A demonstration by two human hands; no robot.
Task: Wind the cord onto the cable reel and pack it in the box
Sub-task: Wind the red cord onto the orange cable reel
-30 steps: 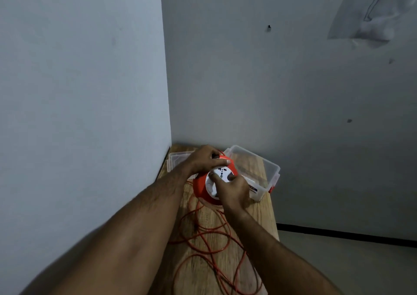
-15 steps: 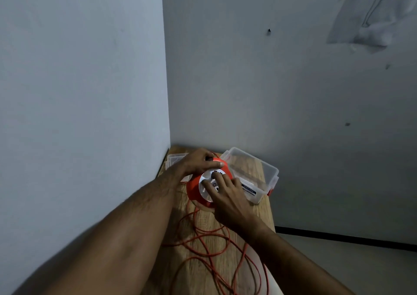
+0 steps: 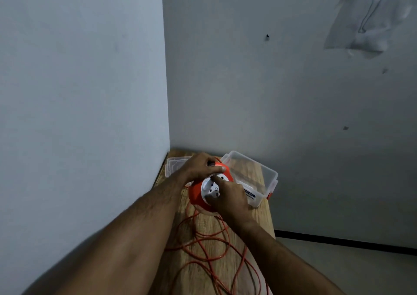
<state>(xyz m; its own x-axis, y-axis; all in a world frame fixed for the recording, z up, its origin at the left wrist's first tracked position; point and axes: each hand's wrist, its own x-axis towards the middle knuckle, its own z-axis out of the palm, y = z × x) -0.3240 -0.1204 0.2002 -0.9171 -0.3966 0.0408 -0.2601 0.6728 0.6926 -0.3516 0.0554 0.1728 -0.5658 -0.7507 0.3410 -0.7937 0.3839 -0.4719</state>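
An orange cable reel (image 3: 195,195) with a white socket face is held tilted above the wooden table (image 3: 225,267). My left hand (image 3: 200,167) grips the reel's top rim. My right hand (image 3: 228,196) lies over the white face with its fingers curled on it, one fingertip near the top of the face. Loose orange cord (image 3: 209,247) runs from under the reel and lies in tangled loops on the table towards me. A clear plastic box (image 3: 259,177) stands open just right of the reel, touching distance from my right hand.
The box's clear lid (image 3: 174,164) lies flat behind my left hand by the left wall. Walls close the table on the left and at the back. The table's right edge drops to the floor with a dark skirting line (image 3: 338,241).
My right hand has turned on the white face, its fingers moving from the lower right up over it. The reel has shifted slightly and the cord loops have moved.
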